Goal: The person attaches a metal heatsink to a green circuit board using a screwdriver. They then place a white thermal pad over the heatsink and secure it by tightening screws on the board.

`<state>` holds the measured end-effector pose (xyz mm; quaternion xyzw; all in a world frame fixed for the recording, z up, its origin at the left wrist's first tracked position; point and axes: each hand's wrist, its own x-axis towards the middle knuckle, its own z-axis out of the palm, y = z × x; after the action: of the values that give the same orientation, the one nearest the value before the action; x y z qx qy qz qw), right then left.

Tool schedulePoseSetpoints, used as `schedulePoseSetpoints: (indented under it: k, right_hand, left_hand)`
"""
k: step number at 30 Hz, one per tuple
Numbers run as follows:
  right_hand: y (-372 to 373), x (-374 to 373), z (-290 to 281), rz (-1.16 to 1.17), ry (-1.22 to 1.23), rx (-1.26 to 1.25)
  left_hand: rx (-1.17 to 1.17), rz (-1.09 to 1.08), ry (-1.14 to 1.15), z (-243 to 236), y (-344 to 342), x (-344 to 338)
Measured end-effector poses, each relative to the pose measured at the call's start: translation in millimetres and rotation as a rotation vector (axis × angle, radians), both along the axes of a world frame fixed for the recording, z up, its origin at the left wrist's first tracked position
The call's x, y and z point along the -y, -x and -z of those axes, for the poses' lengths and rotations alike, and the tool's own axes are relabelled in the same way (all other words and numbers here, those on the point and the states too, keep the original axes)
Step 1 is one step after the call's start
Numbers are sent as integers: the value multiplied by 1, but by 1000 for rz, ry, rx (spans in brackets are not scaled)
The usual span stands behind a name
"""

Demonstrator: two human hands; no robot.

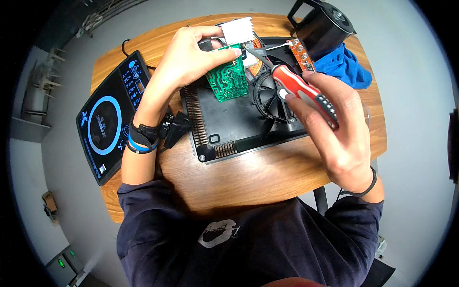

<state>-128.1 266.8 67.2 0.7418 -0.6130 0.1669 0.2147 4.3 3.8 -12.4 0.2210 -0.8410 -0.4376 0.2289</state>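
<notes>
Fingers of the left hand (184,62) grip a green circuit board (228,81) at upper center as the right hand (342,131) grasps a red screwdriver (297,83) above a black casing (234,119); a black panel (106,126) lies at left, a jug (321,31) upper right.

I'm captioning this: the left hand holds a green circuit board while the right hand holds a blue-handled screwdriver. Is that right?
Not quite: as the head view shows, the screwdriver has a mainly red handle, not a blue one. The left hand does hold the green circuit board, and the right hand does hold the screwdriver.
</notes>
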Motion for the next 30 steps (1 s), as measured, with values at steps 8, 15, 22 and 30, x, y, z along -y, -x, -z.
schedulePoseSetpoints:
  k: [8, 15, 22, 30]
  right_hand:
    - [-18, -4, 2, 19, 7, 67]
    - [-17, -11, 3, 87, -4, 74]
    - [-15, -14, 4, 111, -59, 163]
    - [-21, -11, 13, 202, -69, 76]
  left_hand:
    - [-9, 69, -151, 1, -7, 14]
    - [32, 96, -254, -7, -4, 10]
    - [73, 126, -250, -11, 0, 13]
    - [36, 116, -202, -3, 1, 13]
